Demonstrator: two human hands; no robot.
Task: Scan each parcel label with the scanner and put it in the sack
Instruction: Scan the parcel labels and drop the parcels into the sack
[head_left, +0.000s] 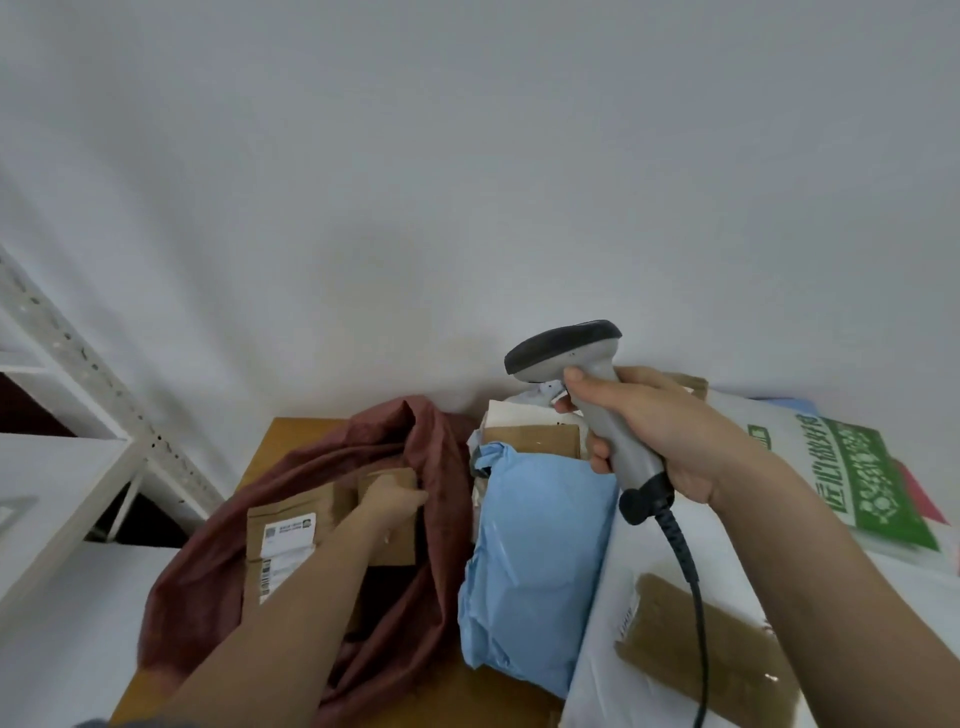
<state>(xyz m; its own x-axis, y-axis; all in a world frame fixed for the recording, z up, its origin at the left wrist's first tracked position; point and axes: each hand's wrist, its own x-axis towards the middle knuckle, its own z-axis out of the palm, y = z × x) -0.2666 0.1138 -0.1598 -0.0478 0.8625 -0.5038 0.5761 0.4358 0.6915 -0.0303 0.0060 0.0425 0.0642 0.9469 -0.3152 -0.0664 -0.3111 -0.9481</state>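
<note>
A dark red cloth sack (218, 566) lies open on the wooden table (291, 436). My left hand (389, 501) reaches into its mouth and grips the far edge of a brown cardboard parcel (291, 535) with a white label, which sits partly inside the sack. My right hand (660, 431) holds a grey handheld scanner (576, 358) upright by its handle, head pointing left, its black cable hanging down. To the right of the sack lies a light blue plastic mailer (540, 551). A white mailer with brown tape (675, 623) lies under my right forearm.
More parcels are piled behind the blue mailer, one a brown box (535, 439). A white bag with green print (852, 467) lies at the far right. A white metal shelf rack (78, 395) stands to the left, and a plain white wall is behind.
</note>
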